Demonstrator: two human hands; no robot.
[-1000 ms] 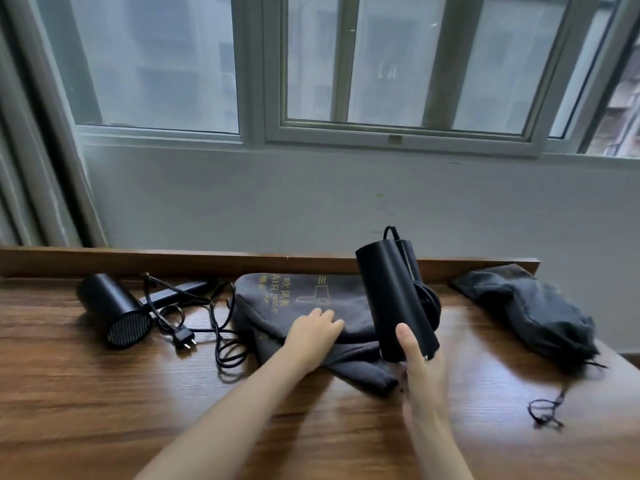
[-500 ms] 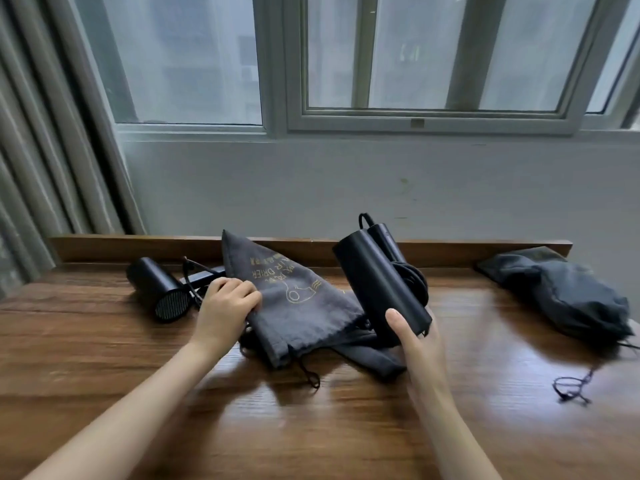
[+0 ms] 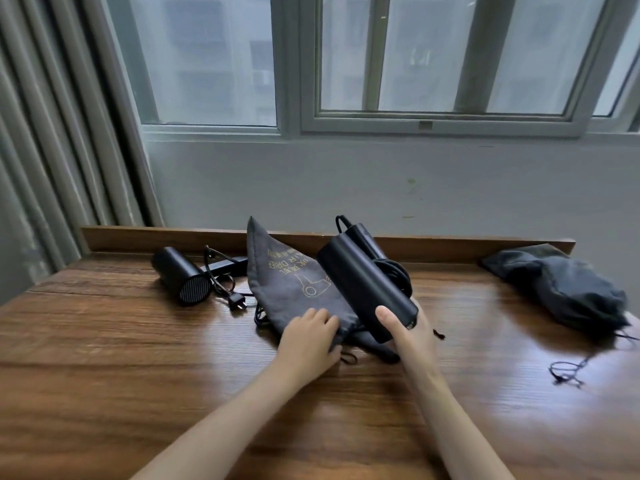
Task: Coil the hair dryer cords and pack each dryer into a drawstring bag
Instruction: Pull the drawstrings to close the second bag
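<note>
Two hair dryers are in sight, and a third seems already packed, judging by the bulging dark bag [image 3: 568,289] lying well to the right of the grey drawstring bag [image 3: 294,285], its cord trailing loose on the wooden table [image 3: 104,368]. Using that grey bag as the landmark: the right hand [image 3: 403,329] holds a black dryer [image 3: 367,292] just right of it, tilted, thumb laid across the front of the barrel near its lower end and the remaining fingers wrapped behind, out of view. Its cord [image 3: 398,277] looks already coiled against the far side of the body, so this one appears ready to go in. The left hand [image 3: 308,336] rests on the bag's lower end, the mouth by the look of it, fingers [image 3: 323,315] close together and curled onto the cloth; whether they pinch the opening I cannot tell. To the left of the bag lies the second dryer [image 3: 181,278] with its cord and plug [image 3: 237,301] sprawled uncoiled, so that one still needs coiling and bagging. Gold print on the grey bag reads partly as "AIR DRYER" above a small dryer outline; the other characters are too blurred to read.
</note>
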